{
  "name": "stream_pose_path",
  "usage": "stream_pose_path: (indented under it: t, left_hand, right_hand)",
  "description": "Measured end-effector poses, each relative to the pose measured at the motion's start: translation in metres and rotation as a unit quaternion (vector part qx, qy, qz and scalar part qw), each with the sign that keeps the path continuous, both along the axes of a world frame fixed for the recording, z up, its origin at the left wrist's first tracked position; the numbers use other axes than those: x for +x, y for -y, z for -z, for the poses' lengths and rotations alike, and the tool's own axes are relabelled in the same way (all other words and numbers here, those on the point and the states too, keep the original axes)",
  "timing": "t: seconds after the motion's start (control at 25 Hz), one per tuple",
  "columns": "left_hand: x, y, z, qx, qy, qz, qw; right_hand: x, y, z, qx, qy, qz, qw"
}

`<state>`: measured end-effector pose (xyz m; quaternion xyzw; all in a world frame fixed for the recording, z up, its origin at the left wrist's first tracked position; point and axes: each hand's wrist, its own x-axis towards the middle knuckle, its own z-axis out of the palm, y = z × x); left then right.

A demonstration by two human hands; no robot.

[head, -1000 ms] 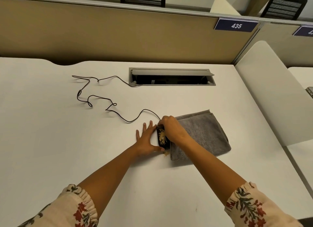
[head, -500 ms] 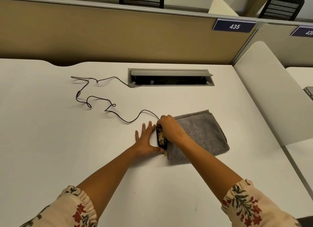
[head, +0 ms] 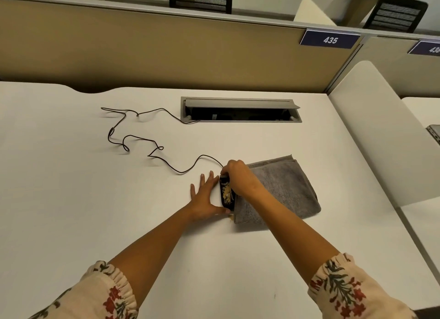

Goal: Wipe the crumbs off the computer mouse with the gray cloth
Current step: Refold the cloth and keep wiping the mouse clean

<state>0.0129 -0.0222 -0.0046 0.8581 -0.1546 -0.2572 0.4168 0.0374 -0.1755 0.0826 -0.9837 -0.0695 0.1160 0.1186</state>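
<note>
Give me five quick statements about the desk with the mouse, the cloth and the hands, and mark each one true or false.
1. The computer mouse has yellowish crumbs on it. True.
2. The gray cloth is bunched up in the left hand. False: it lies folded on the desk, right of the mouse, and the left hand lies flat on the desk with fingers spread.
3. The right hand grips the mouse from the cloth side. True.
4. The mouse is wireless. False: a black cable runs from it to the open cable tray.
5. The sign on the partition reads 435. True.
</note>
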Motion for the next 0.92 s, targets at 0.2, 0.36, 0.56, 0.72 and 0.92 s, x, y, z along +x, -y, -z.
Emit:
stream_pose_path:
  t: [0.2,0.36,0.56,0.72,0.92]
  left_hand:
    - [0.0,0.001,0.0,-0.001,-0.003,-0.003,1.0]
    - [0.0,0.001,-0.001,-0.03,-0.004,-0.019,0.999]
    - [-0.001,0.0,0.001,-0.01,0.005,-0.014,1.0]
    - [0.0,0.001,0.0,-0.005,0.004,-0.011,1.0]
    - [0.0,0.001,0.002,-0.025,-0.001,-0.021,0.999]
  right_hand:
    - [-0.01,-0.012,0.001,-0.096,0.035,-0.082,0.991]
    - [-0.017,-0.01,0.0,-0.072,0.039,-0.115,0.99]
    - [-0.001,0.012,-0.004,0.043,0.035,0.022,0.998]
    - [0.002,0.008,0.002,0.025,0.018,0.024,0.999]
    - [-0.015,-0.003,0.002,0.007,0.008,-0.042,0.999]
